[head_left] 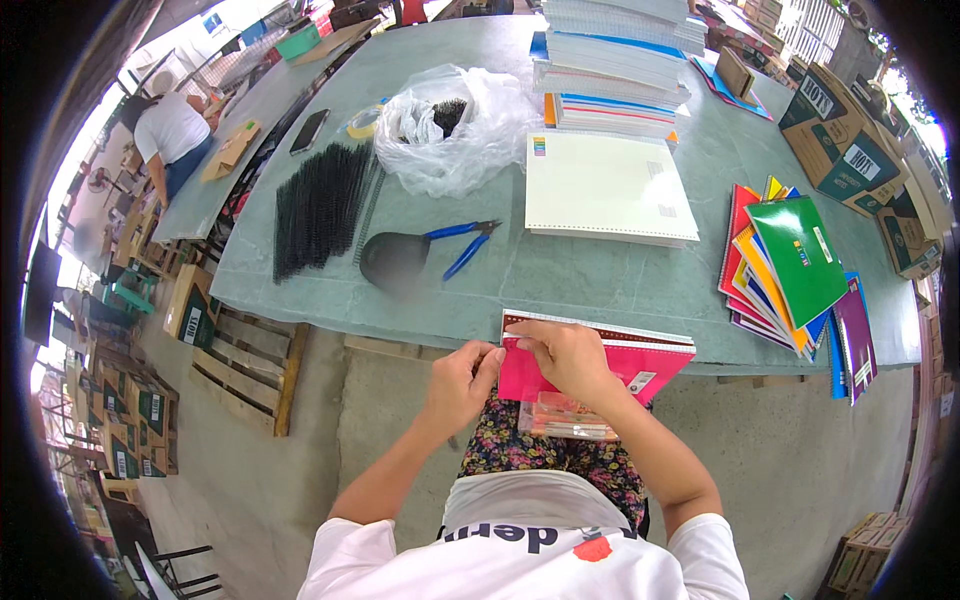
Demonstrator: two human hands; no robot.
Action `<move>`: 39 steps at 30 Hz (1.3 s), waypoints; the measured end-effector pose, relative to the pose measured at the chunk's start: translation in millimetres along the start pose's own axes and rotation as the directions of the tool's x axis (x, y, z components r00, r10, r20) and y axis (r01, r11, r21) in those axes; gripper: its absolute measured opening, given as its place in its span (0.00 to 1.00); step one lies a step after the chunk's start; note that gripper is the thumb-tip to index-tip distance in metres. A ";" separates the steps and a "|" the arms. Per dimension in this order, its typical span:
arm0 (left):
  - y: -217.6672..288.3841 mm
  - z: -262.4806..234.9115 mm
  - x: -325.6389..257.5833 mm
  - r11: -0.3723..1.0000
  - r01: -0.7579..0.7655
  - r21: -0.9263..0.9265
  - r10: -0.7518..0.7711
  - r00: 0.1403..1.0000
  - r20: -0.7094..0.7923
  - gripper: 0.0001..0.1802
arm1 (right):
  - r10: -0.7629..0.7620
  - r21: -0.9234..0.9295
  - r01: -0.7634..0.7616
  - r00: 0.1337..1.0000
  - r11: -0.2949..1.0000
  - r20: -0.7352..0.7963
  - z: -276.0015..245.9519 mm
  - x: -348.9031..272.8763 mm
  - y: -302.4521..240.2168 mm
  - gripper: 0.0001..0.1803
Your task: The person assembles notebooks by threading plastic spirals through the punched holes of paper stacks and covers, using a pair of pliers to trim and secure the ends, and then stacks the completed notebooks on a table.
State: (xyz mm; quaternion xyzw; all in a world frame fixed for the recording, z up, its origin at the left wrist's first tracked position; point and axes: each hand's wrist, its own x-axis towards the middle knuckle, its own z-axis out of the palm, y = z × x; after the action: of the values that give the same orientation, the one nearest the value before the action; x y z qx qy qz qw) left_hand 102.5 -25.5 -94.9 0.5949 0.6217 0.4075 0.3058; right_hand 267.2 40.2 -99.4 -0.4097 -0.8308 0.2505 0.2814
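Pink-covered spiral notebook (610,362) braced on lap at table edge (400,325) | right hand (565,355) fingers pressed flat, steadying cover | left hand (462,385) fingertips pinched on its corner, aligning binding.

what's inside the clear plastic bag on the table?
Inside the clear plastic bag a dark bundle shows, looking like the black spiral coils laid out beside it. The crumpled plastic hides how many there are and anything beneath them.

A bright pink notebook (610,362) is showing beside blue-handled pliers (462,240), black spiral coils (320,205), a green-topped fan of multicoloured covers (790,265) and a grey-green table (620,270).
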 end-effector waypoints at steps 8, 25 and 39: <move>-8.3 3.2 4.1 0.998 0.004 0.060 0.000 0.998 -0.069 0.18 | -0.058 0.091 0.061 0.998 0.994 -0.027 -2.4 -0.9 -5.9 0.09; -17.4 -50.9 29.8 0.994 -0.022 0.106 -0.012 0.951 0.308 0.15 | -0.019 0.039 0.028 0.975 0.999 -0.221 12.0 -0.4 -12.3 0.08; -32.4 -123.4 100.0 0.958 0.072 0.279 0.070 0.880 -0.469 0.27 | -0.146 0.159 0.170 0.978 0.973 -0.150 19.9 -2.0 -4.8 0.07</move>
State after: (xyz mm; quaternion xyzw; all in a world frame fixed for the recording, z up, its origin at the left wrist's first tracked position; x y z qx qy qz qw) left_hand -30.7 57.1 -53.3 0.5147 0.7305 0.4455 0.0549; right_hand 252.2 32.3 -111.1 -0.3329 -0.8149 0.2686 0.3911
